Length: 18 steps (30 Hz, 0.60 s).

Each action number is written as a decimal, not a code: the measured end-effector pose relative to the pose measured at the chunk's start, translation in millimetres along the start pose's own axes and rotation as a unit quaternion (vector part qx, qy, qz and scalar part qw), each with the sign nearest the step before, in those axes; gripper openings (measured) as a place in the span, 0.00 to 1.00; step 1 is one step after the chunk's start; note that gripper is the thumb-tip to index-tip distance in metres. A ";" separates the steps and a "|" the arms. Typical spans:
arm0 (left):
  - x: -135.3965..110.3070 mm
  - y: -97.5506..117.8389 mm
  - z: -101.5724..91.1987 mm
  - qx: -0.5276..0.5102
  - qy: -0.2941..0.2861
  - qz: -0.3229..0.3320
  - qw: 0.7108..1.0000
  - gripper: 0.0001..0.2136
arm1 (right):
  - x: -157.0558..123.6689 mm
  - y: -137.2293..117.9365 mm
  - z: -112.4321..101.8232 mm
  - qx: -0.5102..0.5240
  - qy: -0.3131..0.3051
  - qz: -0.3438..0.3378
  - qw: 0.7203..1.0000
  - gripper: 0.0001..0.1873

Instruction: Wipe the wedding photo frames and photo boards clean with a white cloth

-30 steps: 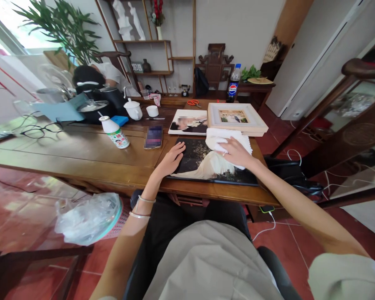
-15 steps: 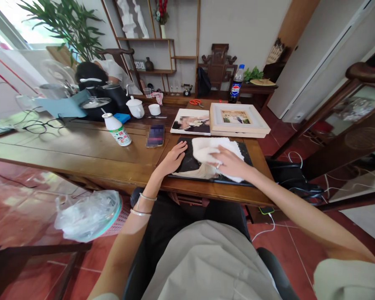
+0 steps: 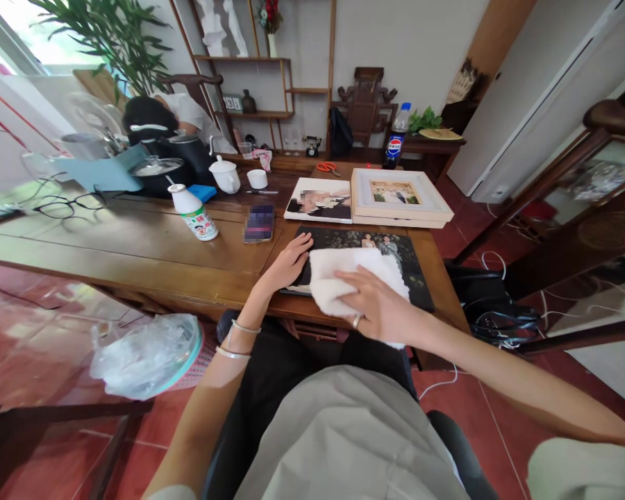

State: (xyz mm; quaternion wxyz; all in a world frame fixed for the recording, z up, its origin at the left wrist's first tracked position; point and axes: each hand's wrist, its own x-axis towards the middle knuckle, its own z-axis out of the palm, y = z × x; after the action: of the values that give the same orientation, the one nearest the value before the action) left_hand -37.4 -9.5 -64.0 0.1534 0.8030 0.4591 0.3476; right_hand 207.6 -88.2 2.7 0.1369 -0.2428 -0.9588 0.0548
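Observation:
A dark photo print [image 3: 338,237] with two figures in its upper part lies at the near edge of the wooden table. My left hand [image 3: 287,264] rests flat on its left side, fingers stretched out. Under my right hand [image 3: 378,302] is a fluffy white cloth [image 3: 333,267], gripped and pressed on the print's lower middle; part of the cloth hangs over the near edge. The cloth and hand hide much of the lower picture.
Behind the print lie a smaller photo panel [image 3: 317,201] and a white-framed picture box [image 3: 432,201]. A phone [image 3: 259,223], a drink bottle [image 3: 192,215], a teapot [image 3: 225,175] and a cola bottle [image 3: 396,139] stand or lie around. A bagged bin [image 3: 146,354] stands on the floor.
My right hand has drawn the white cloth toward me, past the near edge, uncovering the two figures at the top of the print. My left hand has stayed in place.

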 end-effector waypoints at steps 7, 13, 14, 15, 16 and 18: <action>0.5 1.4 -1.0 0.005 -0.011 -0.013 1.000 0.21 | 23.1 41.8 2.6 -0.010 0.029 0.021 0.999 0.13; -0.1 0.5 -1.0 0.001 -0.014 -0.013 1.000 0.21 | 58.1 110.3 -5.1 -0.039 0.009 0.104 0.994 0.21; -0.1 0.2 -0.8 0.000 -0.013 -0.013 1.000 0.21 | 59.7 111.6 -5.6 -0.037 0.007 0.109 0.993 0.21; -0.2 0.0 -0.6 0.000 -0.012 -0.013 1.000 0.21 | 59.5 109.0 -5.6 -0.038 0.006 0.108 0.993 0.21; -0.1 0.0 -0.4 -0.001 -0.012 -0.014 1.000 0.21 | 57.5 102.5 -5.1 -0.040 0.003 0.102 0.994 0.20; 0.1 0.1 0.1 0.000 -0.011 -0.014 1.000 0.21 | 49.1 78.5 -2.4 -0.047 -0.008 0.082 0.996 0.18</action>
State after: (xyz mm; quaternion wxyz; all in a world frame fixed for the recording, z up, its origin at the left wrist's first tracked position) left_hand -37.3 -9.4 -64.0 0.1636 0.8000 0.4687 0.3369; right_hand 202.2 4.2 3.1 0.1131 -0.3261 -0.9383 0.0230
